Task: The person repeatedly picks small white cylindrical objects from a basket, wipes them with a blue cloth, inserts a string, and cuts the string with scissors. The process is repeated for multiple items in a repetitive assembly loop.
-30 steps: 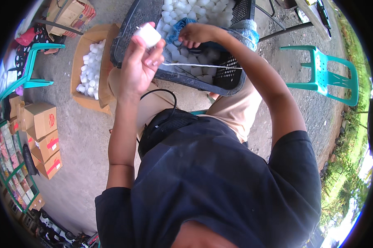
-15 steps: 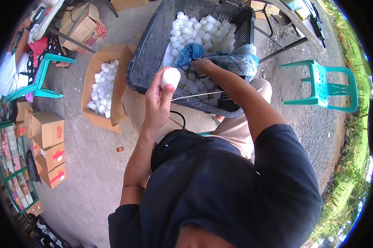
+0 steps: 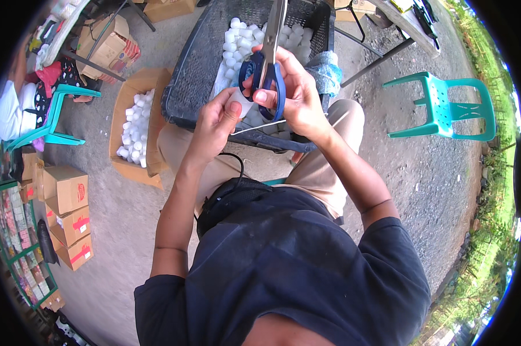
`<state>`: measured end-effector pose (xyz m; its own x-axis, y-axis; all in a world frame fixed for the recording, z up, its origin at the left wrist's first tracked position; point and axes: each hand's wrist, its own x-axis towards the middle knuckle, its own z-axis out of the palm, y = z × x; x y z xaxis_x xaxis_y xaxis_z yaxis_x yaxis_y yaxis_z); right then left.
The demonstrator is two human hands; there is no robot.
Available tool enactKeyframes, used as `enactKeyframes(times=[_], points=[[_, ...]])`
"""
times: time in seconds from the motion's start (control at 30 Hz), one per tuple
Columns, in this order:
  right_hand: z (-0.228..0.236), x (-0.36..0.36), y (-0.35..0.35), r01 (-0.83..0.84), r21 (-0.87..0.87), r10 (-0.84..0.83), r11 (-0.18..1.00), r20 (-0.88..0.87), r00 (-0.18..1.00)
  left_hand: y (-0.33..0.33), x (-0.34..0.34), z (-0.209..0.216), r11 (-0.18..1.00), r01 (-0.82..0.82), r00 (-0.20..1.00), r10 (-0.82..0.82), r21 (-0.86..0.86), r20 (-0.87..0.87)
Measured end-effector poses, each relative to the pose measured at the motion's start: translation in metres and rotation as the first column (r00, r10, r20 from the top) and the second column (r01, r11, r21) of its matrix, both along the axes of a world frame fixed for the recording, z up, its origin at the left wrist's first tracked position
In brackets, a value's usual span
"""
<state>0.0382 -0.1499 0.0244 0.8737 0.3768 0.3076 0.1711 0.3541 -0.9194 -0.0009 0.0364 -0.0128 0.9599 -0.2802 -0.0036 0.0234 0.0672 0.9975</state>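
My left hand (image 3: 213,126) is closed on a small white rounded cylinder (image 3: 241,105), pinched between thumb and fingers. Scissors (image 3: 274,32) with dark blue handles are in my right hand (image 3: 304,112), blades pointing up and away from me. The handle loops are right beside the white cylinder; whether they touch it I cannot tell. Beneath both hands stands a black plastic crate (image 3: 178,86), holding many similar white cylinders (image 3: 235,43). A blue cloth (image 3: 325,75) hangs over the crate's right rim, and a white cord (image 3: 259,126) crosses its near side.
Left of the crate, an open carton (image 3: 121,106) holds more white cylinders. Stacked cardboard boxes (image 3: 66,187) and a shelf (image 3: 19,230) stand farther left. A person sits by a green chair (image 3: 55,124) at far left. Another green chair (image 3: 439,106) is at right, near table legs (image 3: 379,60).
My right hand has come up from the cloth in the crate and now holds scissors beside my left hand. My left hand has shifted slightly left and still holds the white cylinder.
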Motion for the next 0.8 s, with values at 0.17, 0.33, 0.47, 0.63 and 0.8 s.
enactKeyframes(times=[0.17,0.33,0.47,0.63,0.8], points=[[0.034,-0.006,-0.016,0.202,0.377,-0.248,0.904,0.076,0.966,-0.001,-0.008,-0.002,0.999,-0.002,1.0,0.001,-0.036,-0.027],[0.029,-0.018,-0.022,0.075,0.146,-0.084,0.986,0.056,0.995,-0.002,-0.009,0.005,0.999,0.034,0.999,-0.034,-0.011,0.009],[0.018,-0.023,-0.02,0.055,-0.039,-0.053,0.998,0.05,0.997,-0.007,-0.01,0.012,1.0,0.023,0.999,-0.023,-0.01,0.031],[0.041,-0.023,-0.024,0.167,0.347,-0.195,0.923,0.045,0.98,-0.003,-0.014,0.008,1.0,0.007,0.999,-0.008,0.015,0.034],[0.009,-0.028,-0.021,0.093,0.042,-0.095,0.995,0.042,0.995,-0.005,-0.016,0.007,0.999,0.037,0.998,-0.038,0.022,0.046]])
